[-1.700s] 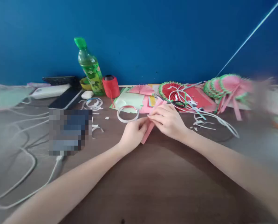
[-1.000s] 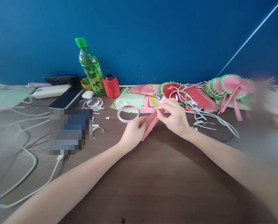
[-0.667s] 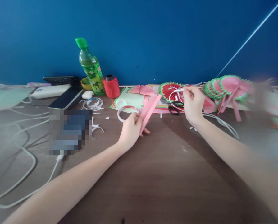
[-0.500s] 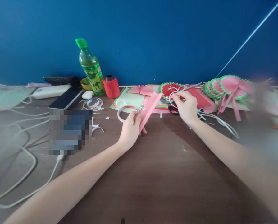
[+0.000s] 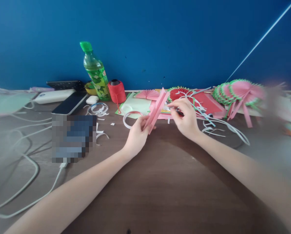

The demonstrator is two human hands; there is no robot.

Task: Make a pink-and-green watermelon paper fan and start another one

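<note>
My left hand (image 5: 137,133) is closed on a folded strip of pink paper (image 5: 157,110), which stands tilted with its upper end leaning right. Just right of the paper, my right hand (image 5: 186,118) is closed in a pinch, thumb and index finger together. A small whitish bit shows near its fingertips, too small to make out. Beside my left hand lies a ring-shaped roll of tape (image 5: 128,125), partly covered by the hand. Behind both hands are a pink pleated paper fan (image 5: 147,94) and a red pleated one with green edging (image 5: 177,94).
Along the blue wall stand a green drink bottle (image 5: 96,76) and a red thread spool (image 5: 117,92). White cables and a blurred-out phone (image 5: 74,138) lie at left. Pleated pink-green paper pieces (image 5: 238,92) sit at right, near white paper strips (image 5: 210,130) and red paper (image 5: 208,103).
My right hand has moved left and slightly down, close to the pink paper. The paper in my left hand has shifted up and turned more upright.
</note>
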